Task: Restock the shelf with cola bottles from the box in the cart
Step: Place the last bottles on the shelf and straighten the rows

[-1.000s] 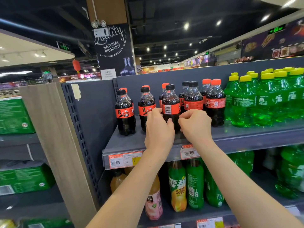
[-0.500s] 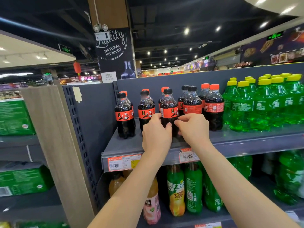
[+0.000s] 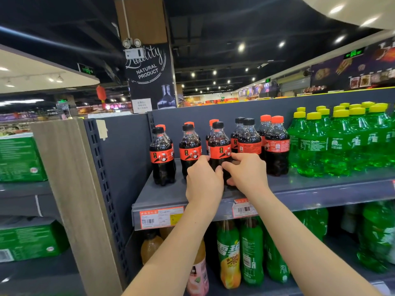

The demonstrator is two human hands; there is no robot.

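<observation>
Several small cola bottles with orange-red labels stand in rows on the grey shelf [image 3: 171,195]. My left hand [image 3: 204,181] and my right hand [image 3: 245,174] both grip the lower body of one black-capped cola bottle [image 3: 218,144] standing upright in the front row, third from the left. My fingers curl round it from both sides and hide its base. To its left stand two more black-capped cola bottles [image 3: 161,154] [image 3: 189,149]. Red-capped cola bottles [image 3: 276,144] stand to the right. The box and cart are out of view.
Green yellow-capped soda bottles [image 3: 339,142] fill the shelf's right part. Price tags [image 3: 161,217] line the shelf front. Below stand green tea bottles [image 3: 228,253] and orange juice bottles [image 3: 149,245]. A wooden end panel [image 3: 70,189] rises at left, with green cartons [image 3: 19,159] beyond.
Both hands stayed round the same cola bottle; its label has turned slightly to face forward. The view tilted upward a little, so the shelf sits lower in frame.
</observation>
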